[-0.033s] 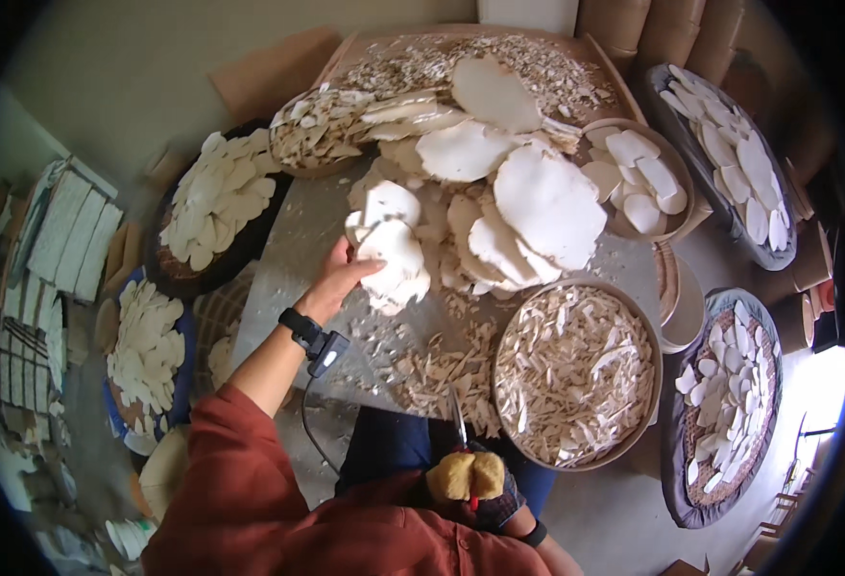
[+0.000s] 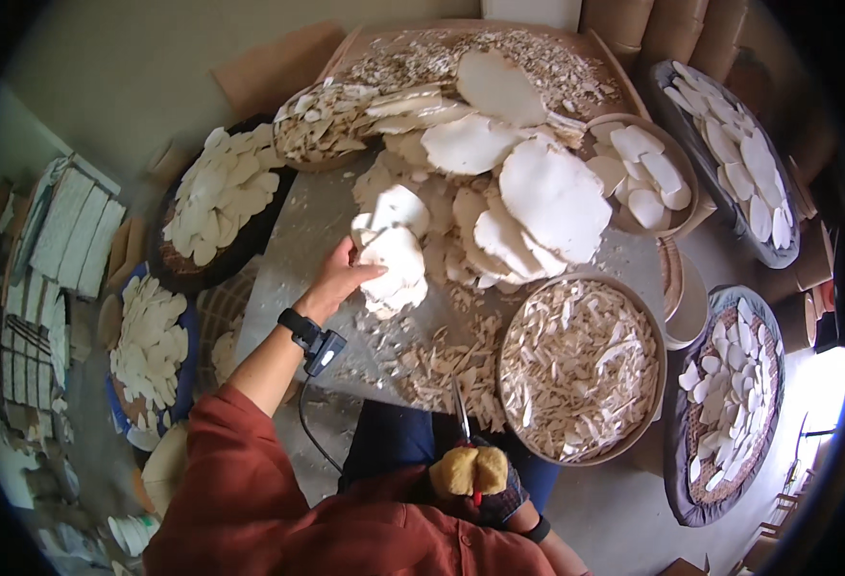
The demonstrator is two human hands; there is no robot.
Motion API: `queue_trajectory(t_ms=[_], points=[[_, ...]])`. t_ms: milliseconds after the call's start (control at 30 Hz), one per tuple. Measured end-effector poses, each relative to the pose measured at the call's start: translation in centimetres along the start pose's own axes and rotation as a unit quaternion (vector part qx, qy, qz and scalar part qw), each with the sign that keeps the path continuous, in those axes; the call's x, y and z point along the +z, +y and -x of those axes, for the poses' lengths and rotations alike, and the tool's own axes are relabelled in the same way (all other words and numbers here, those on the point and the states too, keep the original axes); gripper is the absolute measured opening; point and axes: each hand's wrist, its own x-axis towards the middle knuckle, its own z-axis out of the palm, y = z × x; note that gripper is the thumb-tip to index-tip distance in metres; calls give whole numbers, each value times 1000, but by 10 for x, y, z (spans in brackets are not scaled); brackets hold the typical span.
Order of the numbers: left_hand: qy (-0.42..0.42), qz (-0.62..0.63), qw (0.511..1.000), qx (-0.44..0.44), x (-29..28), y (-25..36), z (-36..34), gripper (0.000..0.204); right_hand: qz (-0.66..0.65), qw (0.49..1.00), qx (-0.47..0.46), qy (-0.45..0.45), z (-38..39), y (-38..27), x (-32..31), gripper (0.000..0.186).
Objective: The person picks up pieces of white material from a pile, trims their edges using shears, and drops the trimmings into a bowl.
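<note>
My left hand [image 2: 331, 286] grips a white, flat, irregular slice [image 2: 396, 272] above the table's left half, thumb on top. One or more similar pieces lie behind it; whether the hand holds those too is hard to tell. Close to my body, my gloved right hand [image 2: 501, 494] is closed round a pair of scissors [image 2: 460, 408] with red on the handle. Yellow foam-like padding [image 2: 468, 470] covers part of that grip. The blades point away from me, over the table's near edge. Beyond them lies a heap of cut white strips [image 2: 446, 365].
A stack of large white slices [image 2: 555, 202] fills the table's middle. Right of the scissors stands a round tray of cut strips [image 2: 660, 384]. More slices lie in a bowl [image 2: 688, 211] and on trays around the metal table [image 2: 283, 278]. A cable [image 2: 307, 427] hangs from my left wrist device.
The view has shifted slightly. The slice at my left hand has tilted a little. My right hand still holds the scissors in nearly the same place.
</note>
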Motion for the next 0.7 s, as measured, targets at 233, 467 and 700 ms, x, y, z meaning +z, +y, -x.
queue_trajectory(t_ms=[233,467,700], points=[[111,-286,949,71,-26,-30,52,53,-136,987,90,-16,12,0,16,40],[123,-460,872,111,20,-32,69,60,-161,974,159,-2,8,-19,17,19],[137,-505,827,204,46,-21,84,67,-117,980,160,-13,29,-5,20,36]])
